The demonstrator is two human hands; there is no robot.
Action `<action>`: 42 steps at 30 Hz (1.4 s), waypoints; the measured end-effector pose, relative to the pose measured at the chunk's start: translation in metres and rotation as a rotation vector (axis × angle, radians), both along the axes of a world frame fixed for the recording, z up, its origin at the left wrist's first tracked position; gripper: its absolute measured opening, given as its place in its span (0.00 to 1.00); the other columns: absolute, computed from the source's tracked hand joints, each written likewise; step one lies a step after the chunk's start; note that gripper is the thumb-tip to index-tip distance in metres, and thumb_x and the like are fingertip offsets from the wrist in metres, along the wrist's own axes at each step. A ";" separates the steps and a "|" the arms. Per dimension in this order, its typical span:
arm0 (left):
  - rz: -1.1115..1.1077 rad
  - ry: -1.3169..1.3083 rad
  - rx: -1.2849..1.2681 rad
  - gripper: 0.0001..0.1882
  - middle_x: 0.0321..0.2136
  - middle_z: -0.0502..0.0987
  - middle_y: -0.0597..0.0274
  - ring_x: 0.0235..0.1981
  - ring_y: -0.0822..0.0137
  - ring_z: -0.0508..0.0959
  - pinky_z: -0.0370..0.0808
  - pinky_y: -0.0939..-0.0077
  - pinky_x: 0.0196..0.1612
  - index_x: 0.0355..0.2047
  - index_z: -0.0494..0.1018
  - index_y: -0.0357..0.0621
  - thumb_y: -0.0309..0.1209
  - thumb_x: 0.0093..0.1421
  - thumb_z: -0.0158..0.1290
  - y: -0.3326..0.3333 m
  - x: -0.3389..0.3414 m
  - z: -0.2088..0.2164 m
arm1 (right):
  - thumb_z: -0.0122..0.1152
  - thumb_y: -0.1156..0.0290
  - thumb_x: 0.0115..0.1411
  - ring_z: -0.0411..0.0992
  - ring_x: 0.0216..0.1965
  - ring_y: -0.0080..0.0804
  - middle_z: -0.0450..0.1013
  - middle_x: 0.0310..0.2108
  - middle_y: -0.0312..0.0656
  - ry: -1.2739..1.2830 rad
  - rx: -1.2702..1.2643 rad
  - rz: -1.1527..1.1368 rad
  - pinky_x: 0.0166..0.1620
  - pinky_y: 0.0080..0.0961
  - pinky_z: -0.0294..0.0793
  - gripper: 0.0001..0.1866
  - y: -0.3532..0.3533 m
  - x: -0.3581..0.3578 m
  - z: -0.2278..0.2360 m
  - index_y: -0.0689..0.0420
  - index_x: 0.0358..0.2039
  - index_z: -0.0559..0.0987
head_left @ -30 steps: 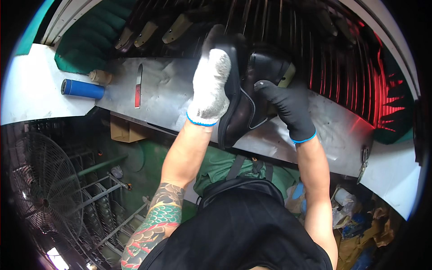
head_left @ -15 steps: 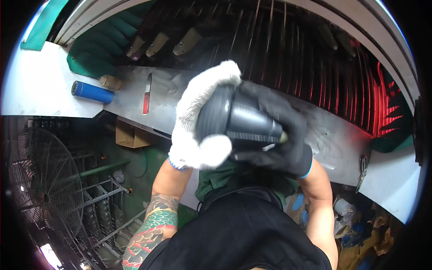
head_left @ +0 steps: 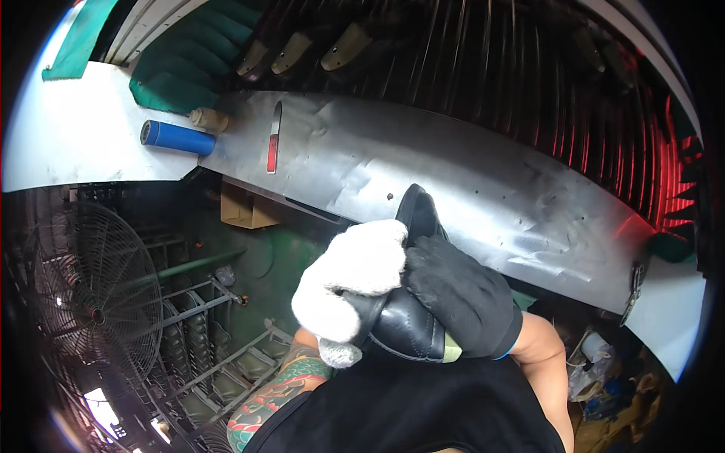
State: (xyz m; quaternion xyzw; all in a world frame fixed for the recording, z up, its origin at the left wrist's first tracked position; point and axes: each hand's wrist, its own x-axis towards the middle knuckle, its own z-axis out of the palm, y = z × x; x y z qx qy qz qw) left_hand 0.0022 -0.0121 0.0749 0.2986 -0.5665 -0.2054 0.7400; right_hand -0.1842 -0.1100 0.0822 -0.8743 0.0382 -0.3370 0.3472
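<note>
A black leather shoe is held close to my body, with its toe pointing away toward the metal shelf. A bit of yellow-green last shows at its heel end. My left hand, in a white knit glove, is closed around the left side of the shoe. From the right, my right hand, in a black glove, wraps over it with fingers curled. Both hands hide much of the shoe's middle. A red-handled knife lies on the shelf, well apart from both hands.
A bare metal shelf runs across in front of me, below a rack of dark rods lit red at the right. More lasted shoes sit up there. A blue cylinder lies at left; a caged fan stands below.
The shoe has come down toward my body and turned, its toe now pointing away. Both hands moved with it and keep their grip. The view has shifted a little.
</note>
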 end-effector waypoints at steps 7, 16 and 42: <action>0.071 -0.124 -0.083 0.27 0.50 0.76 0.40 0.52 0.40 0.77 0.70 0.30 0.63 0.48 0.73 0.50 0.60 0.68 0.51 -0.057 0.025 0.006 | 0.76 0.62 0.51 0.77 0.59 0.51 0.76 0.59 0.51 0.066 0.001 0.023 0.57 0.43 0.80 0.39 -0.064 0.023 0.036 0.58 0.63 0.75; 0.087 0.232 0.076 0.39 0.69 0.63 0.32 0.72 0.40 0.63 0.61 0.39 0.73 0.70 0.61 0.36 0.37 0.66 0.64 -0.028 -0.008 -0.062 | 0.77 0.62 0.55 0.68 0.67 0.48 0.67 0.68 0.50 0.029 0.695 -0.178 0.69 0.45 0.68 0.44 -0.027 0.003 -0.062 0.56 0.70 0.66; -0.108 0.401 1.334 0.13 0.17 0.70 0.65 0.17 0.71 0.73 0.70 0.78 0.21 0.24 0.72 0.42 0.31 0.67 0.54 -0.038 0.048 -0.081 | 0.73 0.67 0.47 0.71 0.64 0.37 0.71 0.63 0.44 0.350 1.747 0.037 0.66 0.36 0.72 0.52 0.001 -0.020 -0.076 0.60 0.73 0.60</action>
